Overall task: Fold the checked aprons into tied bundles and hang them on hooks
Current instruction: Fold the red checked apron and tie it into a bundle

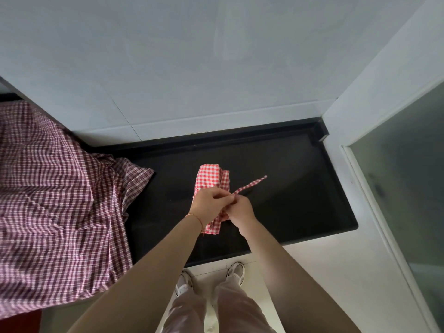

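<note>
A red-and-white checked apron point(211, 176), folded into a narrow bundle, lies on the black countertop point(300, 200). My left hand point(211, 203) and my right hand point(240, 210) meet over the bundle's middle, both pinching its strap. The free end of the strap point(252, 183) sticks out to the upper right over the counter. The lower end of the bundle shows below my left wrist. A larger dark-red checked apron point(55, 200) lies spread and rumpled over the counter's left side.
Pale tiled walls point(192, 68) close off the counter at the back and right. A frosted glass door point(408, 188) stands at the right. The pale floor and my shoes point(236, 272) show below the counter's front edge.
</note>
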### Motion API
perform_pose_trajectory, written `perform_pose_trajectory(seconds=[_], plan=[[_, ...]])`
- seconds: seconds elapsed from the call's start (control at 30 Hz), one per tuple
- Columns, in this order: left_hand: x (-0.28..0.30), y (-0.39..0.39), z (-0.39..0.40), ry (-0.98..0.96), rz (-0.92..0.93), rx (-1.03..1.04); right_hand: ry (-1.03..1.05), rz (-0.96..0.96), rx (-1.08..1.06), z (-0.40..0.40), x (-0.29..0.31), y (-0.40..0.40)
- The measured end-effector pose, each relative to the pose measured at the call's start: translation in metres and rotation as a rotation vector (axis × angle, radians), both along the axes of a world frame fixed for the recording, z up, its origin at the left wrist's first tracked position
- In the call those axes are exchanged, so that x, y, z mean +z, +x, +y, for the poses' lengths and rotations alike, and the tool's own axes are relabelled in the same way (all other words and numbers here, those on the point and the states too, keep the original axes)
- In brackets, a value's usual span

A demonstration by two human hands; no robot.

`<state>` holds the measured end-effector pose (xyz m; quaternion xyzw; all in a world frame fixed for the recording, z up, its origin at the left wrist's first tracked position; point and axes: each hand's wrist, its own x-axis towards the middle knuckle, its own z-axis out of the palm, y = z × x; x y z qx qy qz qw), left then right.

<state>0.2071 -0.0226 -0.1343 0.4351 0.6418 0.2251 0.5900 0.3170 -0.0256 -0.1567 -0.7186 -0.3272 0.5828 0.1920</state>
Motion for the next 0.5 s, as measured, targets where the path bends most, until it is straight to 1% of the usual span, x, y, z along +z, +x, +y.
perform_pose_trajectory(seconds=[0.07,0.13,0.2,0.27,0.37,0.5], plan=[[0.002,0.003,0.001,0.057,0.125,-0.085,-0.017,-0.001,-0.010,0.000,0.000,-0.001],[0.004,0.004,0.002,0.159,0.334,-0.203,-0.006,-0.056,0.048,-0.001,-0.001,0.001],[0.000,0.003,0.004,0.231,0.503,-0.286,0.039,-0.100,0.094,-0.003,-0.003,0.004],[-0.006,0.001,0.005,0.254,0.612,-0.316,0.103,-0.126,0.103,-0.007,-0.003,0.009],[-0.016,-0.003,0.005,0.256,0.687,-0.339,0.212,-0.233,0.165,-0.009,0.001,0.012],[-0.018,0.000,0.011,0.226,0.748,-0.424,0.384,-0.486,0.454,-0.005,0.002,0.008]])
